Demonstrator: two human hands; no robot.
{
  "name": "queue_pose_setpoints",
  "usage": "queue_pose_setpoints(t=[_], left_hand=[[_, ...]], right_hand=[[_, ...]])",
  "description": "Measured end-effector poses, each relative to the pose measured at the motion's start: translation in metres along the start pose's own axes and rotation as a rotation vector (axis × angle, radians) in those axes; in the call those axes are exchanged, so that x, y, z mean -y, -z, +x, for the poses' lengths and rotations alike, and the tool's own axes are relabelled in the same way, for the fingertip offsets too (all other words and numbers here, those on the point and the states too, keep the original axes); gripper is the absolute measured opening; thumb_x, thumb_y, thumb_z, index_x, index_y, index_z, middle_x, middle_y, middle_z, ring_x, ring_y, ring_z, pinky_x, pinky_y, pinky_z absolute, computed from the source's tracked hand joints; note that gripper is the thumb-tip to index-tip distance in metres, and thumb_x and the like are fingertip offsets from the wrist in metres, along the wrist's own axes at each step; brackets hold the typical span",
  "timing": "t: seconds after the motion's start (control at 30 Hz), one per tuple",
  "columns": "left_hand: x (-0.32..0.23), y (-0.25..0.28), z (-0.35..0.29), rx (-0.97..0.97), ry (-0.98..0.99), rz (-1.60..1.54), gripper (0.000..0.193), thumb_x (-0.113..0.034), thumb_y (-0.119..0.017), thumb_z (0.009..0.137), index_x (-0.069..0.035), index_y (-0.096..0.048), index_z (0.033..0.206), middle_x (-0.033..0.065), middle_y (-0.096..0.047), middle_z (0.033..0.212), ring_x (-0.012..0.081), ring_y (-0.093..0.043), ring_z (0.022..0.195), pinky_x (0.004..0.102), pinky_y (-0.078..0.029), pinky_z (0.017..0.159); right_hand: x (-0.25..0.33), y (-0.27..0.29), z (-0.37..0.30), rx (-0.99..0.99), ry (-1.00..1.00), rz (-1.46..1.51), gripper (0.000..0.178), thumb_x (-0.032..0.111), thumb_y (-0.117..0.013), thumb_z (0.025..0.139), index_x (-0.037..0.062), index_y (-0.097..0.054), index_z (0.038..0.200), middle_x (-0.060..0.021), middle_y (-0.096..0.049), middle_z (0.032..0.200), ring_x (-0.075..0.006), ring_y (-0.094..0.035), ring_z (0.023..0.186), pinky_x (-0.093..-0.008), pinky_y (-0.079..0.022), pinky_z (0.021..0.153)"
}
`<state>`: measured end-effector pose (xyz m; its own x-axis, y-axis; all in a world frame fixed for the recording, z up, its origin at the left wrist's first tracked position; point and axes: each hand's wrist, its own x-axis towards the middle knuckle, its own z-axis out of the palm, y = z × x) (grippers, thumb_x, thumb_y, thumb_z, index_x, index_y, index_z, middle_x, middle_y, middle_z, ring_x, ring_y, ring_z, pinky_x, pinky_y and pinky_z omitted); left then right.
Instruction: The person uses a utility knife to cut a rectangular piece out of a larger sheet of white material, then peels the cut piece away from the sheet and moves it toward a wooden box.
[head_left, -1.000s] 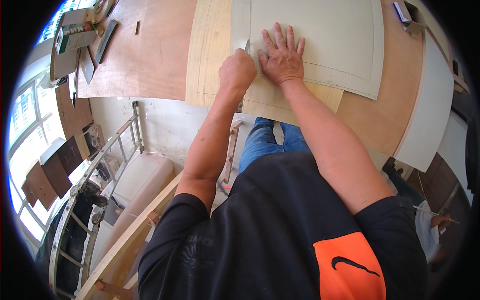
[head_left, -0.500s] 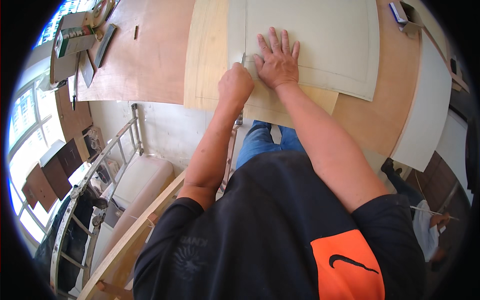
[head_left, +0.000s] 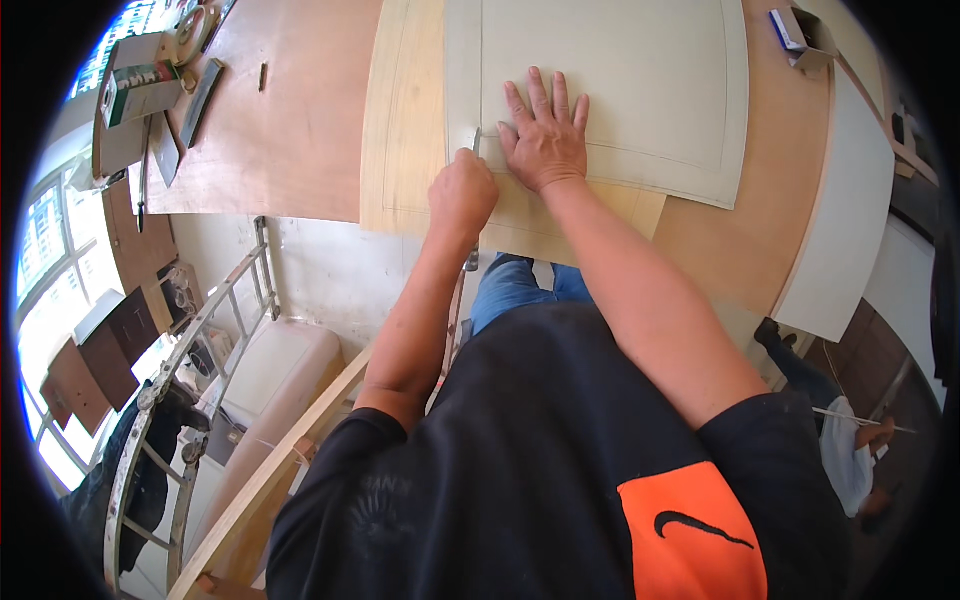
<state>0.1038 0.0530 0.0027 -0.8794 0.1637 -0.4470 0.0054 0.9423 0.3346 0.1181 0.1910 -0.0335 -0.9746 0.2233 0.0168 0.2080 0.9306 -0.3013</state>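
Observation:
My left hand (head_left: 463, 194) is closed around a knife, its narrow metal blade (head_left: 477, 141) pointing away from me. The handle is hidden in my fist. The blade lies along a dark line near the left edge of a pale grey sheet (head_left: 640, 80), close to where another drawn line crosses it. Flat on this sheet, just right of the blade, my right hand (head_left: 545, 145) presses with fingers spread. Beneath the sheet is a yellowish wood panel (head_left: 405, 130), showing at the left and along the near edge.
A large brown board (head_left: 300, 130) lies under everything. At far left are a carton (head_left: 142, 92) and a dark bar (head_left: 202, 103); at far right, a small open box (head_left: 803, 36). A metal ladder (head_left: 205, 330) stands lower left. Another person (head_left: 845, 450) is at lower right.
The view has shifted slightly. My left hand and the knife have moved a little toward me along the line; my right hand stays in place on the sheet.

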Motion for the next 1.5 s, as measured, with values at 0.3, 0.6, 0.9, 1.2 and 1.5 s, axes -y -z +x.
queue_pose_setpoints(t=[0.3,0.6,0.9,1.2,1.5], left_hand=[[0.0,0.001,-0.003,0.05,0.032,-0.002,0.032,-0.027,-0.048,0.097,0.003,-0.059,0.095,0.0314,-0.067,0.087,0.0487,-0.065,0.085,0.0569,-0.05,0.08],[0.014,0.023,-0.01,-0.081,0.0,-0.079,0.033,-0.03,-0.05,0.099,0.002,-0.057,0.094,0.0297,-0.067,0.082,0.049,-0.065,0.081,0.0562,-0.05,0.075],[0.052,0.059,-0.013,-0.104,-0.112,0.006,0.029,-0.029,-0.052,0.097,-0.001,-0.054,0.088,0.0293,-0.065,0.073,0.0496,-0.063,0.072,0.0579,-0.049,0.069],[0.072,0.061,0.029,0.232,-0.516,0.026,0.025,-0.025,-0.051,0.098,-0.001,-0.051,0.091,0.0277,-0.066,0.074,0.0467,-0.065,0.073,0.0572,-0.049,0.069],[0.073,0.082,0.093,0.301,-0.378,-0.332,0.024,-0.019,-0.053,0.091,0.005,-0.056,0.086,0.0257,-0.066,0.073,0.0398,-0.067,0.063,0.0494,-0.053,0.059]], right_hand=[[-0.001,0.0,0.003,0.032,-0.002,-0.024,0.058,0.046,-0.049,0.096,0.0271,-0.042,0.151,-0.0048,-0.022,0.164,-0.0341,-0.013,0.152,-0.0628,-0.008,0.12],[-0.002,-0.005,0.0,-0.004,0.021,-0.029,0.056,0.041,-0.047,0.098,0.027,-0.04,0.152,-0.0048,-0.023,0.164,-0.0345,-0.015,0.151,-0.0633,-0.009,0.119],[0.007,-0.001,0.002,-0.032,0.03,-0.052,0.055,0.036,-0.047,0.098,0.0211,-0.042,0.151,-0.0065,-0.025,0.163,-0.0353,-0.018,0.15,-0.0627,-0.011,0.119],[-0.016,-0.004,-0.047,-0.082,-0.367,-0.219,0.068,0.042,-0.047,0.098,0.0054,-0.033,0.153,-0.0152,-0.024,0.163,-0.0377,-0.016,0.151,-0.0639,-0.01,0.117],[0.007,0.001,-0.053,-0.28,-1.119,-0.031,0.086,0.047,-0.055,0.093,-0.005,-0.022,0.153,-0.0261,-0.021,0.161,-0.037,-0.013,0.152,-0.0656,-0.014,0.115]])
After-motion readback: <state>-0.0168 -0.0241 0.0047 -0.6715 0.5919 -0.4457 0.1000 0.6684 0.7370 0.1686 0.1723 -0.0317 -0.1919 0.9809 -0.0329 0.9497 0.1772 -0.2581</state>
